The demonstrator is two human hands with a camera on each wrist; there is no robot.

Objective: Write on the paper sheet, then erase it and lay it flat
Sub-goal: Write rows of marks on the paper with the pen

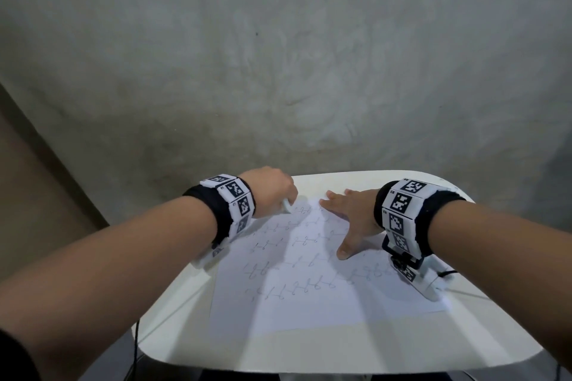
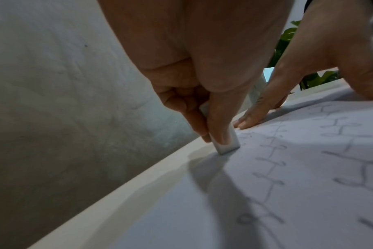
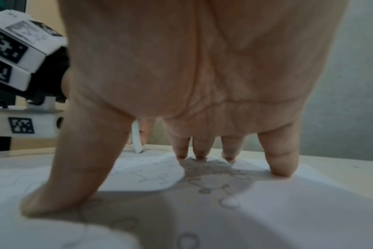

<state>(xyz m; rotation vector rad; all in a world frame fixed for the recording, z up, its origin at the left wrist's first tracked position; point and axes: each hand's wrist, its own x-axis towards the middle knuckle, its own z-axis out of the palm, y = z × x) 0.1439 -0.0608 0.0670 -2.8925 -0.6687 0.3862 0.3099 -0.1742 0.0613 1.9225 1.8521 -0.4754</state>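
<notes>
Writing done, we pinched the eraser in our left hand at the paper sheet's far-left corner, right hand spread flat; nearly all marks remained.

I count one paper sheet, one eraser, one table, and my two hands.

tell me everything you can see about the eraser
The eraser is a small white block with flat faces, matte and rubbery looking. The left hand pinches it between thumb and fingers, so its upper part is hidden. It stands tilted, lower edge down on the far left corner of the paper sheet, close to the table edge, beside pencil marks.
</notes>
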